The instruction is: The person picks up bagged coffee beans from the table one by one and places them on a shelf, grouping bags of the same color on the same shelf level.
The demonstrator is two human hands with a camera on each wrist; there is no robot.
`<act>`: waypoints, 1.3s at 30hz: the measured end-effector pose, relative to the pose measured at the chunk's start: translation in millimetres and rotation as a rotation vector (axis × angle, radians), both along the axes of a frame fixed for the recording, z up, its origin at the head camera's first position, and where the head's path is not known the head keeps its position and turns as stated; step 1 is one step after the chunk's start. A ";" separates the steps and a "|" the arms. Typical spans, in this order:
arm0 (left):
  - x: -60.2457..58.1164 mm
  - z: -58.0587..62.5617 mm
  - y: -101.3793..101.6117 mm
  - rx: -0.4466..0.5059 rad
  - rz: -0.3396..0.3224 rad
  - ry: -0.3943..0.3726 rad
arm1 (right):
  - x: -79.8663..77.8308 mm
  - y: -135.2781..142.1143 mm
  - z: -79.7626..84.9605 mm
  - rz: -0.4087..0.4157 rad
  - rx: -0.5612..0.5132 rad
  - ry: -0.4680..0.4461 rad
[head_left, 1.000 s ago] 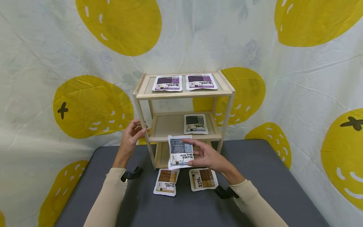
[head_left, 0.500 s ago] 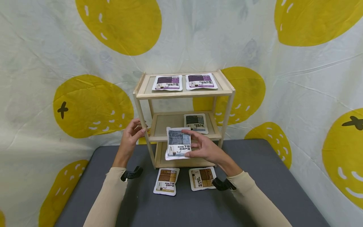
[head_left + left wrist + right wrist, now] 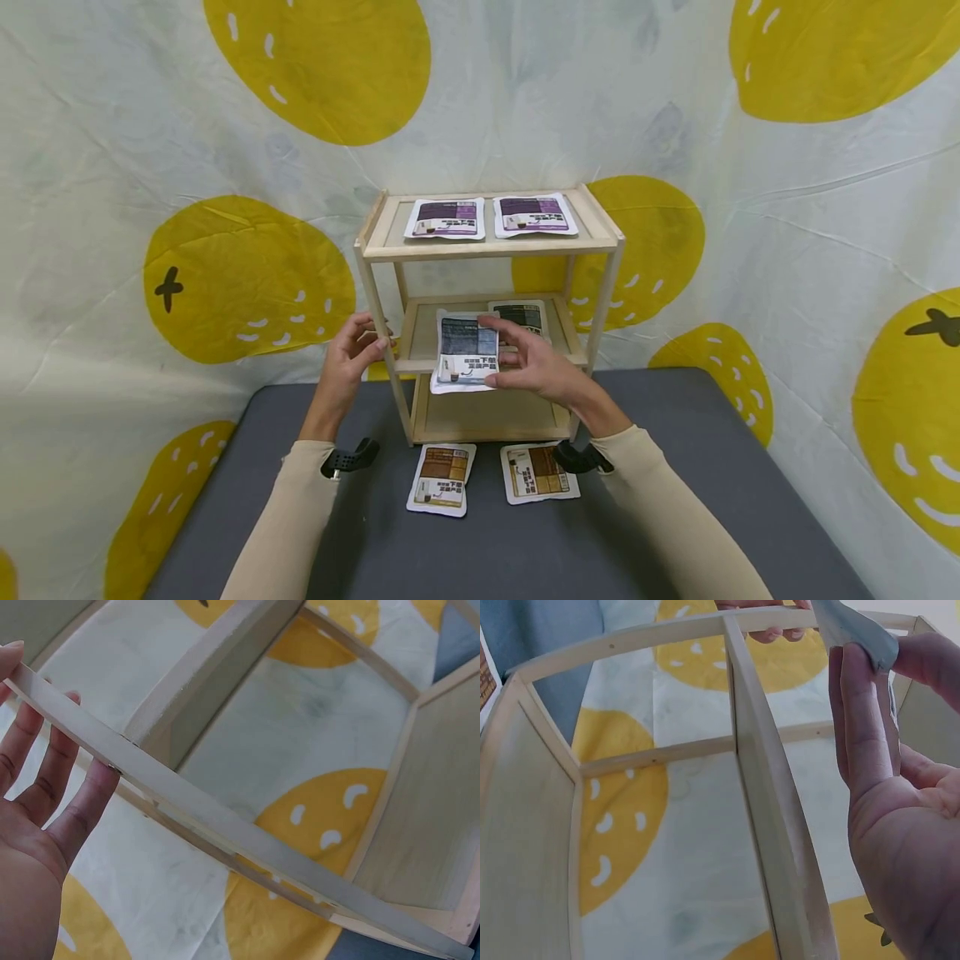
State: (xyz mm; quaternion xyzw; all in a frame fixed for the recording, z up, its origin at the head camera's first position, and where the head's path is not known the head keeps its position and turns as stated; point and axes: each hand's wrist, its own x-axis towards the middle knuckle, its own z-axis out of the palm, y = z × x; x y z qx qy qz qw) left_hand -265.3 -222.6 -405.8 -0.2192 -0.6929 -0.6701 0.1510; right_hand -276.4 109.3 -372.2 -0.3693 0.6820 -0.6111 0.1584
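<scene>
Pale wood is forming the three-tier rack, which is standing on a dark grey table. With our right hand we are pinching the blue-printed packet by its right side, between thumb and fingers, and its printed face is turning toward us. We are holding it at the left part of the middle shelf, where it is covering some of the near rail; whether it is touching that rail, we cannot tell. Our left hand is grasping the near left post, thumb and fingertips pressing it from opposite sides.

Just right of the held packet, a dark-printed packet is lying on the middle shelf, partly hidden by our right hand. Two purple-printed packets are lying side by side on the top shelf. On the near side of the rack, a left brown-printed packet and a right brown-printed packet are resting on the table, well apart from our left hand.
</scene>
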 end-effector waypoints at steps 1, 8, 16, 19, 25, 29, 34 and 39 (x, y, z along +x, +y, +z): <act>0.2 0.3 0.2 0.001 0.002 -0.001 | -1.4 -0.3 0.8 0.001 0.001 0.001; 1.4 1.6 1.3 0.009 0.001 0.001 | -13.8 -2.6 4.0 -0.047 0.035 0.027; 0.8 -0.2 0.6 0.007 -0.006 0.002 | -26.3 -0.7 9.4 -0.085 0.111 0.089; 0.2 -0.6 -0.1 0.006 -0.011 0.004 | -30.4 -2.1 11.8 -0.093 0.133 0.092; 0.0 -0.3 0.0 -0.003 -0.007 0.002 | -38.9 -6.9 13.9 -0.111 0.119 0.071; 0.1 0.4 -0.2 -0.005 0.005 -0.006 | -43.1 -8.7 15.6 -0.122 0.133 0.056; 0.1 -0.4 -0.5 -0.004 0.006 -0.007 | -47.6 -11.0 16.8 -0.162 0.215 0.069; 0.2 0.2 -0.1 -0.004 -0.001 0.001 | -52.0 -15.3 16.8 -0.204 0.280 0.067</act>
